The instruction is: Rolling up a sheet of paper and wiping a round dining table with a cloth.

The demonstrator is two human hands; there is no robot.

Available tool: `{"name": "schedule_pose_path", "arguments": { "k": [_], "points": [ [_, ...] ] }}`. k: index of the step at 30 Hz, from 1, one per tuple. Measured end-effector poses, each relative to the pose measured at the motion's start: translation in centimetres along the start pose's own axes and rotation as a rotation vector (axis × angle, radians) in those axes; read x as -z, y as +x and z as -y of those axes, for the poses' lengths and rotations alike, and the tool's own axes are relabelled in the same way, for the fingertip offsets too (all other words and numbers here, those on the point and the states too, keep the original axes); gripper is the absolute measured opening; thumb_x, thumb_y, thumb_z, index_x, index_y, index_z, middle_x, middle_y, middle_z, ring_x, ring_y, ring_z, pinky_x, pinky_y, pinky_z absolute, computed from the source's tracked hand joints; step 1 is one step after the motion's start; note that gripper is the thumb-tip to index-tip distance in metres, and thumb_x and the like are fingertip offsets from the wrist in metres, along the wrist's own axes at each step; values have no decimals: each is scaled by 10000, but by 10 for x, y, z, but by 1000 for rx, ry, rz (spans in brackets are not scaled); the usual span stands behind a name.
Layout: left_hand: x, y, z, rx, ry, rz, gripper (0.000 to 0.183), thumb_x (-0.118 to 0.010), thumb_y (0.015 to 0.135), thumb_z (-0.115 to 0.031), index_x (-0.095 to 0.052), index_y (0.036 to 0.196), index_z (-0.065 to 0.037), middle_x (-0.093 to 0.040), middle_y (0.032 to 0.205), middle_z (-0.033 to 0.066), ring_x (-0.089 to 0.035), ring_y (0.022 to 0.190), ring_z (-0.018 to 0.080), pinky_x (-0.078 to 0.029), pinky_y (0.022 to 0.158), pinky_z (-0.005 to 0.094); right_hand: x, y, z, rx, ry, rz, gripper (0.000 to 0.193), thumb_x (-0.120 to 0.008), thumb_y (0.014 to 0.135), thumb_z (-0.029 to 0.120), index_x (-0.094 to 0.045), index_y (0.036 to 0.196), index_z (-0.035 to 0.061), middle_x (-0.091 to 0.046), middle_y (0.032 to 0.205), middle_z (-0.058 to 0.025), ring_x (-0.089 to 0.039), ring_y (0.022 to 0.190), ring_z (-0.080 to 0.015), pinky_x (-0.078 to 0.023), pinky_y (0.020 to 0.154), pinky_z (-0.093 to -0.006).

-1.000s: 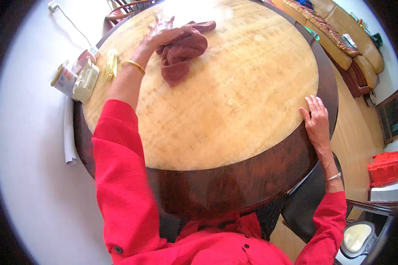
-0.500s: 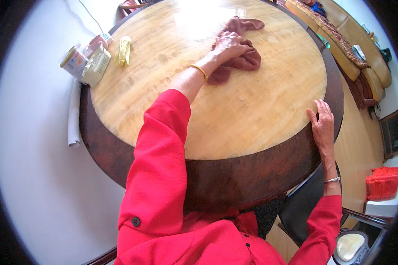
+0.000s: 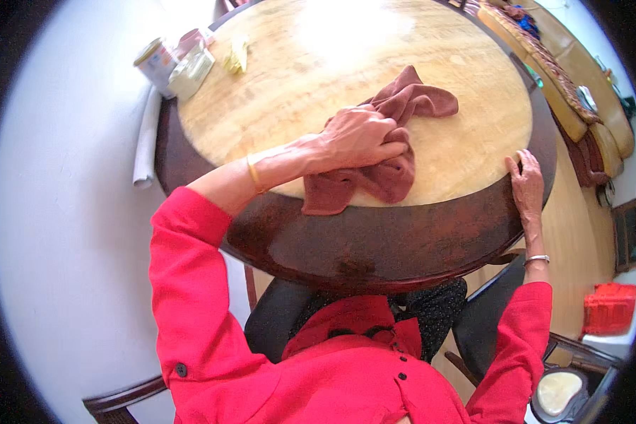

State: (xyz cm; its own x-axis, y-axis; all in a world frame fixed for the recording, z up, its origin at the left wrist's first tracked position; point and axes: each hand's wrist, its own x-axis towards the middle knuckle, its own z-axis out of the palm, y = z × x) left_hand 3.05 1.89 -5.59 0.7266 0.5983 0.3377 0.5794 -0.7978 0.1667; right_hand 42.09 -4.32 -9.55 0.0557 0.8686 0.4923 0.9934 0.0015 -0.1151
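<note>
My left hand (image 3: 360,138) is closed on a brown cloth (image 3: 394,182) and presses it against the round table (image 3: 473,166). Part of the cloth trails out beyond my fingers, bunched and twisted, while its near corner lies over the dark rim. Some folds are hidden under my palm. Over at the table's right edge, my right hand (image 3: 526,184) rests on the dark border, fingers a little apart, holding nothing.
At the far left of the table stand a tin can (image 3: 155,62), a pale soft pack (image 3: 192,73), and a crumpled yellowish item (image 3: 237,55). Dark chairs (image 3: 489,311) stand close below the rim. A sofa (image 3: 569,106) and stacked red plastic items (image 3: 610,309) are to the right.
My left hand has pulled the cloth toward me, from the table's middle to its near edge, and the left elbow has bent outward. My right hand stays on the right rim.
</note>
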Motion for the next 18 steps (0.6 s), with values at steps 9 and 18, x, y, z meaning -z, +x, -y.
{"name": "schedule_pose_path", "arguments": {
  "k": [9, 18],
  "points": [
    [173, -104, 61, 304, 26, 622, 278, -534, 925, -284, -675, 925, -45, -680, 927, 132, -615, 787, 252, -508, 809, 330, -5, -2, -7, 11, -46, 6, 480, -566, 927, 369, -593, 1151, -54, -545, 1269, -246, -500, 1204, -370, -391, 1026, -425],
    [162, -108, 79, 646, -466, -1, 670, -573, 892, -435, -388, 1428, -79, -405, 1447, 114, -398, 1306, 212, -298, 1090, 332, -5, -3, -2, -32, -25, -1, 484, -589, 912, 368, -589, 1159, -49, -533, 1285, -252, -490, 1221, -366, -392, 1029, -422]
  ]
}}
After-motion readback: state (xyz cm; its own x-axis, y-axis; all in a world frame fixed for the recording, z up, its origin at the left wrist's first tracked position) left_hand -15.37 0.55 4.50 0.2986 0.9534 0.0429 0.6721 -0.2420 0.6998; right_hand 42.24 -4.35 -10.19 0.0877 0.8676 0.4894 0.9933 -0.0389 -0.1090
